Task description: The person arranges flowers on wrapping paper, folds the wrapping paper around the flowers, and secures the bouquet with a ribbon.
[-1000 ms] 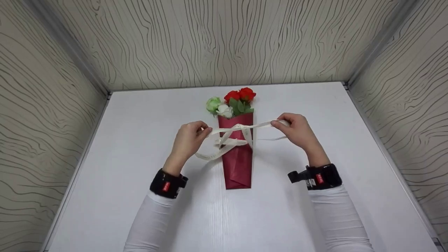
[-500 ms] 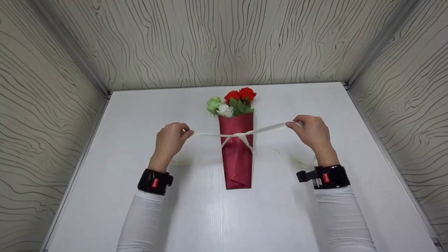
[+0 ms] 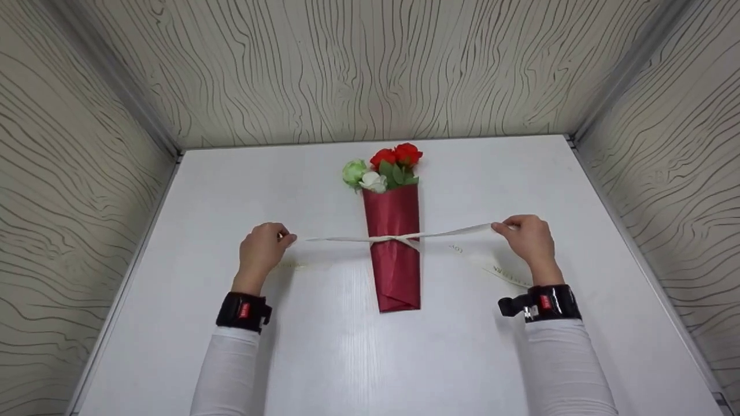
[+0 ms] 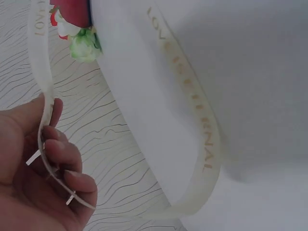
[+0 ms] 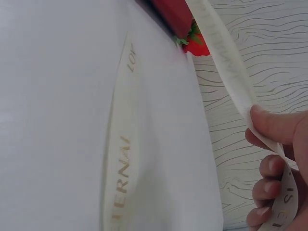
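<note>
A bouquet in dark red wrapping paper (image 3: 399,277) lies in the middle of the table, its red, white and green flowers (image 3: 384,167) pointing away from me. Round the wrap runs a cream ribbon (image 3: 457,231), crossed in a knot at the front and stretched taut to both sides. My left hand (image 3: 263,251) pinches one end between thumb and forefinger; the left wrist view shows the ribbon passing through the curled fingers (image 4: 67,156). On the other side my right hand (image 3: 527,242) pinches the opposite end. Gold-lettered tails (image 5: 120,178) hang from both hands down to the table.
The white table (image 3: 347,364) has patterned panels (image 3: 370,69) along its back and both sides. A black strap (image 3: 244,311) sits on the left wrist, and another strap (image 3: 552,303) with a loose tab on the right.
Both hands have moved apart and towards me, pulling the ribbon taut. The loose crossing has tightened into a small knot lower on the wrap, and the bouquet has shifted slightly.
</note>
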A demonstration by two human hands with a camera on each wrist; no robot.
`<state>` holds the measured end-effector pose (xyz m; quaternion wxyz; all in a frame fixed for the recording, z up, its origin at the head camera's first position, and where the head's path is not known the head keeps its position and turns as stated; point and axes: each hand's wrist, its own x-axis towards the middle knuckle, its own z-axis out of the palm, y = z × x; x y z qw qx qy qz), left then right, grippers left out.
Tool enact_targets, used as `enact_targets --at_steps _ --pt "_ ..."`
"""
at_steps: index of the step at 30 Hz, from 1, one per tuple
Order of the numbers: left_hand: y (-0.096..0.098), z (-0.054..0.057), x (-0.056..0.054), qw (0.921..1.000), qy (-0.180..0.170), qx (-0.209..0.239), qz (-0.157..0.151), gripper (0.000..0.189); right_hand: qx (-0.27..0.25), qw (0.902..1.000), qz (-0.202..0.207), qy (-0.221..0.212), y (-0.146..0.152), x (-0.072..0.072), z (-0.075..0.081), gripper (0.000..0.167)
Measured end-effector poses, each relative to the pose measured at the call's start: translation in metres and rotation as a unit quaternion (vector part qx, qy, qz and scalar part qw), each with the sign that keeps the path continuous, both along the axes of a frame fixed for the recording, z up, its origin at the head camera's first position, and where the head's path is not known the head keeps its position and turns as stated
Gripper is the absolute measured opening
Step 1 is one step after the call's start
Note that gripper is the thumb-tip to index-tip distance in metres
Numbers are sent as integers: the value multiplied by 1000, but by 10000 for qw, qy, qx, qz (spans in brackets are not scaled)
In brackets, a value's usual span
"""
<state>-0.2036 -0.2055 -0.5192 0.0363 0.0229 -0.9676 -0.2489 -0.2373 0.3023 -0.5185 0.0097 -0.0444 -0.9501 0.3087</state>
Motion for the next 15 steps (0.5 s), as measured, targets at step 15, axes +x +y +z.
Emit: enact_targets --at_steps 15 --pt "-22 -23 15 9928 -943 5 733 22 -179 9964 -445 -699 12 8 -30 51"
